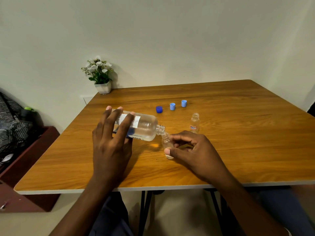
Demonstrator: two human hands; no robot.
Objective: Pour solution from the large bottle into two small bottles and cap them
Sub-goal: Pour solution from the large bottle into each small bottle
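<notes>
My left hand (113,142) holds the large clear bottle (144,127) tipped almost flat, its open neck pointing right and down. That neck rests over the mouth of a small clear bottle (166,142), which my right hand (190,149) steadies on the wooden table (238,133). A little liquid shows at the small bottle's bottom. The second small bottle (194,122), uncapped with a red label, stands upright just behind my right hand. Farther back lie a dark blue cap (159,109) and two light blue caps (172,106) (184,103).
A potted white-flower plant (100,75) stands at the table's far left corner against the wall. Left of the table are a dark red box (25,164) and a patterned bag (12,123). The table's front edge runs just below my wrists.
</notes>
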